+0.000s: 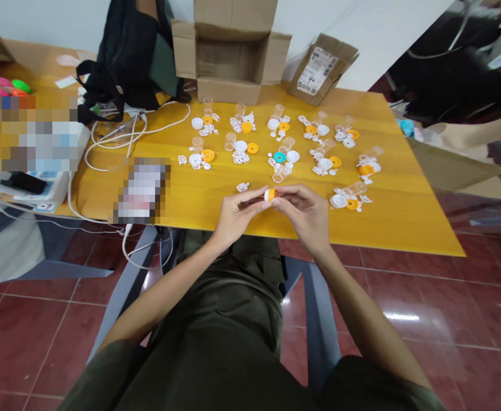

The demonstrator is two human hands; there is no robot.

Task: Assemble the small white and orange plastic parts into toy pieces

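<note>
Presently pinching a small white-and-orange piece [270,195] between the left hand [235,220] and the right hand [309,217], closed on it from both sides. Holding it over the table [199,197], bodyward of the teal ring [279,157] and apart from it. Cannot judge, at this size, the fit of the white against the orange. Could slip out of so small a hold under uneven pressure, then bounce off the table and down to the floor [447,302]. Could also end up crooked from a push at a slant. Might knock the white openwork piece [242,186], lying leftward and bodyward of the teal ring, by parting the grip too wide or lowering the left hand too soon. Might set rolling the clear tube [279,173] just bodyward of the teal ring, by reaching forward too low. Risky, too, to nudge the white cap [293,157] just rightward of the teal ring: likely to stray toward a neighbouring cluster [325,164], alike in parts and so easily mixed up.
</note>
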